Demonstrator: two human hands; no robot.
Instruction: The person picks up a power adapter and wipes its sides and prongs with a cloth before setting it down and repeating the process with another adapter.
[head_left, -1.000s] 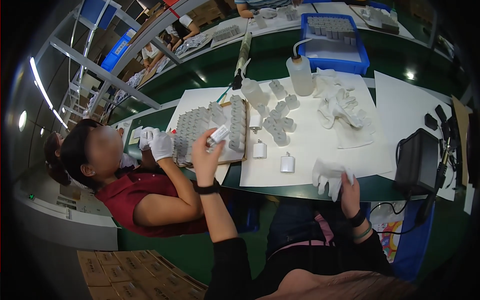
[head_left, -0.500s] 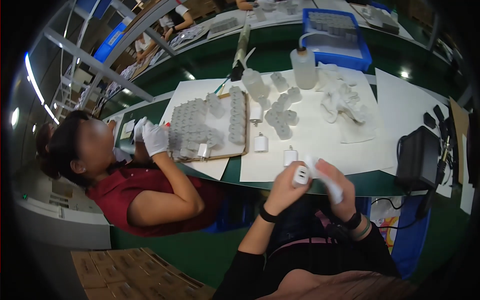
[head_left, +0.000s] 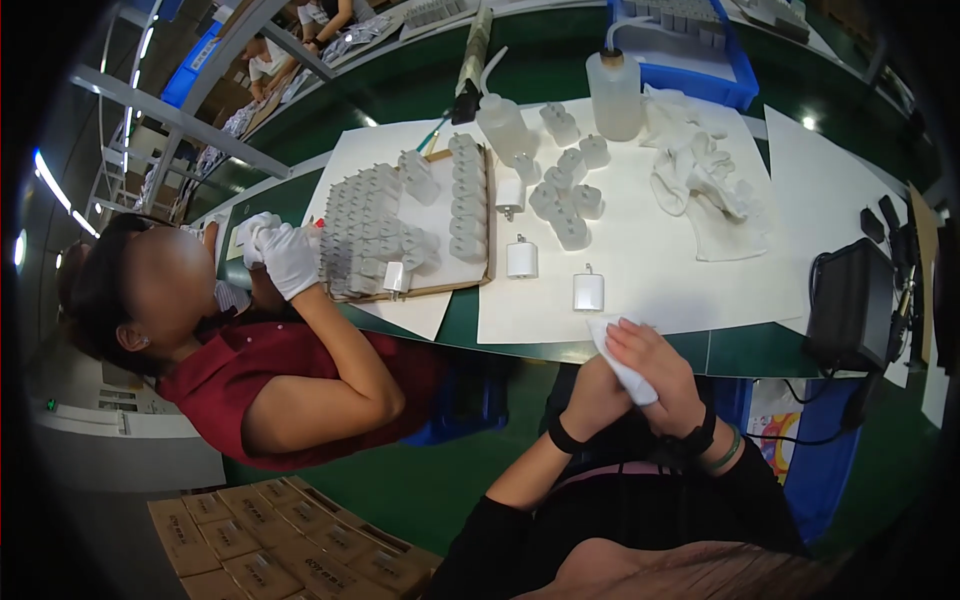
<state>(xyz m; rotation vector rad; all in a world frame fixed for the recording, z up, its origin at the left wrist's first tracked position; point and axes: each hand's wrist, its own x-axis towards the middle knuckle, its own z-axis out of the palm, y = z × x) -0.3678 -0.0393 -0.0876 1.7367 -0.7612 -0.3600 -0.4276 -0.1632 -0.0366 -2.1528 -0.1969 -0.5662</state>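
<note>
My two hands meet just off the front edge of the table. My left hand [head_left: 592, 400] is closed; the white charger it held a moment ago is hidden under the cloth and the other hand. Pressed over it, my right hand [head_left: 662, 368] holds a folded white cloth [head_left: 626, 368] with its fingers laid across. Closest to them on the white sheet lies a white wall charger [head_left: 589, 292], prongs pointing away. Another charger [head_left: 522, 259] lies further left, and a third charger [head_left: 509, 195] is behind that one.
A shallow tray [head_left: 489, 225] of frosted pieces sits left, beside a white-gloved co-worker [head_left: 285, 255]. Behind stand two squeeze bottles [head_left: 614, 98]. Loose frosted pieces [head_left: 570, 225] lie mid-table. White gloves [head_left: 710, 190] and a black device [head_left: 850, 305] with cables are right.
My right hand has brought the cloth left onto my left hand, covering the charger that showed there. The view has shifted slightly.
</note>
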